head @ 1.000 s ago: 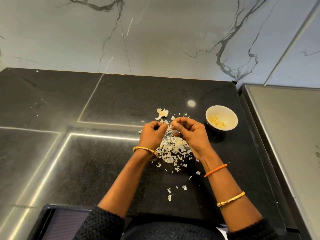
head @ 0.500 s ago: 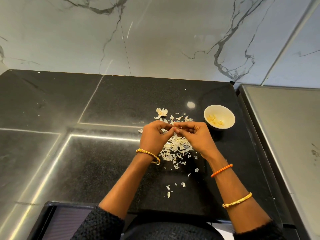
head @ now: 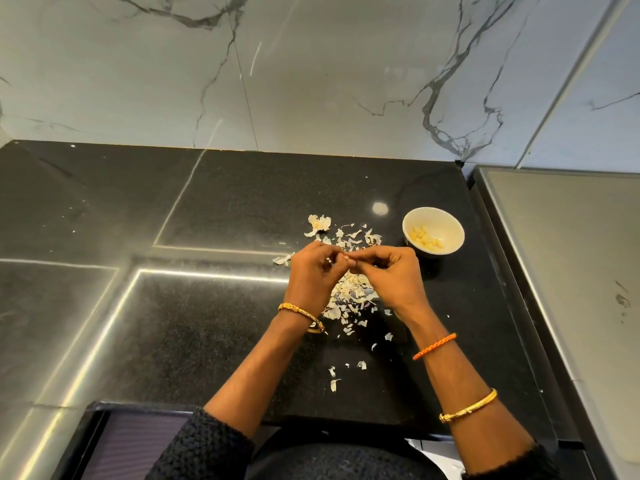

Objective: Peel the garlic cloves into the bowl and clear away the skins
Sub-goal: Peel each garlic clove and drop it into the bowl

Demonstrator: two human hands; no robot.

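Near the centre of the frame the person's two hands met above a black stone counter (head: pixel 214 327). The left hand (head: pixel 311 275) had its fingers curled inward, and the right hand (head: pixel 391 278) was curled the same way, the fingertips of both touching at one spot where they pinched something small between them. That item was almost wholly hidden by the fingers, so it could not be told for certain whether it was a garlic clove or a scrap of skin. Directly below and behind the hands lay a pile of garlic skins (head: pixel 353 292), pale and papery, with more flakes spread toward the upper part of the pile and a few loose bits scattered lower in the frame toward the person's body. A white bowl (head: pixel 446 220) stood on the counter to the upper right of the hands, just beside the skins but apart from them, holding several peeled cloves (head: pixel 424 237) at its bottom. A gold bangle (head: pixel 301 315) circled the left wrist; an orange cord band (head: pixel 434 346) and a second gold bangle (head: pixel 467 407) sat on the right forearm. A marble-veined wall (head: pixel 311 71) filled the top of the frame, and a grey metal surface (head: pixel 571 271) ran along the right edge.
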